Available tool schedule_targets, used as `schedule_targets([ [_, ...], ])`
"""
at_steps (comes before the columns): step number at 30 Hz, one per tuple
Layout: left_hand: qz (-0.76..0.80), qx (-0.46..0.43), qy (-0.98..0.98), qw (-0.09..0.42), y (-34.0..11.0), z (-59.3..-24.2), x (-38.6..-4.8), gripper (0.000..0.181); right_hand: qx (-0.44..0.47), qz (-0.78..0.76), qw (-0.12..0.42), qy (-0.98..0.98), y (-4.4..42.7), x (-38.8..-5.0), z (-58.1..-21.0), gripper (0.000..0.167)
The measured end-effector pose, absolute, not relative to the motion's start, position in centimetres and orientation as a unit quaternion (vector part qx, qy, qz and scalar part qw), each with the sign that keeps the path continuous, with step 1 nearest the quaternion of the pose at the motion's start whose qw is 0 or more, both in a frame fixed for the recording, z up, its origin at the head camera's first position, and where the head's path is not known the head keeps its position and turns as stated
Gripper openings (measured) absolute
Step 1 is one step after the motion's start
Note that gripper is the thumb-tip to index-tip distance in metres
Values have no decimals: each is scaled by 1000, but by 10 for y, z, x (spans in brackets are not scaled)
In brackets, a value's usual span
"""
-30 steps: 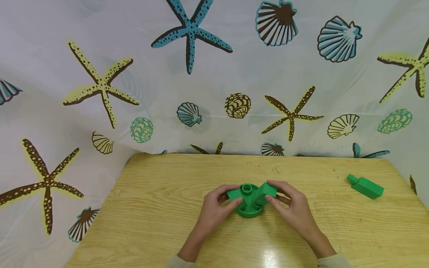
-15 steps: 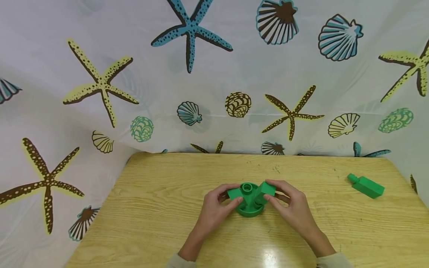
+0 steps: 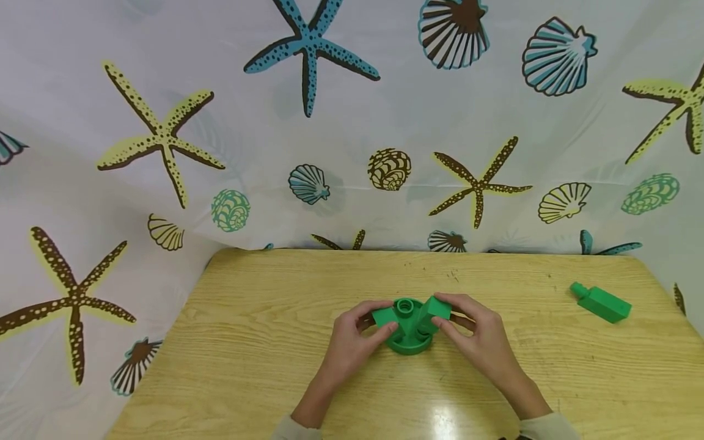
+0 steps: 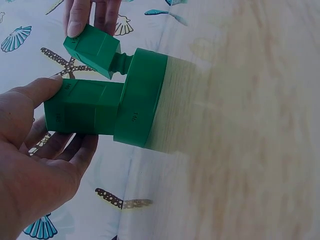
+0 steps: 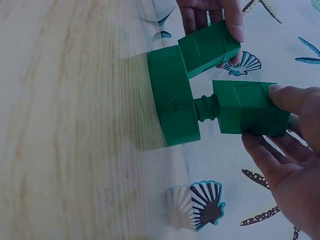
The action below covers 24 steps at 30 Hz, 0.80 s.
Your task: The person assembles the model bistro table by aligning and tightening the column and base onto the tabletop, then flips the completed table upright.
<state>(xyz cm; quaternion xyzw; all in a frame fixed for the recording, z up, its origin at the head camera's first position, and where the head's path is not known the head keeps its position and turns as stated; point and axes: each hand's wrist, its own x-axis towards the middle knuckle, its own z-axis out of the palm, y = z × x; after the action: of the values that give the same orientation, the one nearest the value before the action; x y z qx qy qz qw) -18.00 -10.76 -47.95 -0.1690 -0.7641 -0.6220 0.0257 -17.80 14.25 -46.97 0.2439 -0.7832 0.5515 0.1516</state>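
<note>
A round green base [image 3: 409, 349] with raised sockets stands on the table between both hands. My left hand [image 3: 352, 342] grips a green rectangular block [image 4: 82, 107] between thumb and fingers; this block sits in the base with no neck showing. Thumb and fingers of my right hand [image 3: 481, 336] hold a second green block [image 5: 250, 107]. Its ridged, screw-like neck [image 5: 206, 108] shows between block and base, the lower end hidden inside a socket. An unfilled socket [image 3: 405, 307] faces up at the back of the base.
Another green block with a neck [image 3: 604, 304] lies on its side at the right of the wooden table [image 3: 264, 318]. A white curtain [image 3: 352, 140] printed with starfish and shells hangs behind and at the sides.
The right hand and its block have shifted very slightly left, the block turning a little. The left hand keeps its grip in place. The head view has tilted slightly.
</note>
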Motion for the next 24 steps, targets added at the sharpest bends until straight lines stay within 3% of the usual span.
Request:
schedule_targets([
  [13,-624,-169,-762,29,-108,-480,-179,39,273,537,163,-782,139,-177,-471,39],
  [24,-631,-162,-758,25,-107,-478,-179,38,240,537,125,-799,143,-179,-477,38],
])
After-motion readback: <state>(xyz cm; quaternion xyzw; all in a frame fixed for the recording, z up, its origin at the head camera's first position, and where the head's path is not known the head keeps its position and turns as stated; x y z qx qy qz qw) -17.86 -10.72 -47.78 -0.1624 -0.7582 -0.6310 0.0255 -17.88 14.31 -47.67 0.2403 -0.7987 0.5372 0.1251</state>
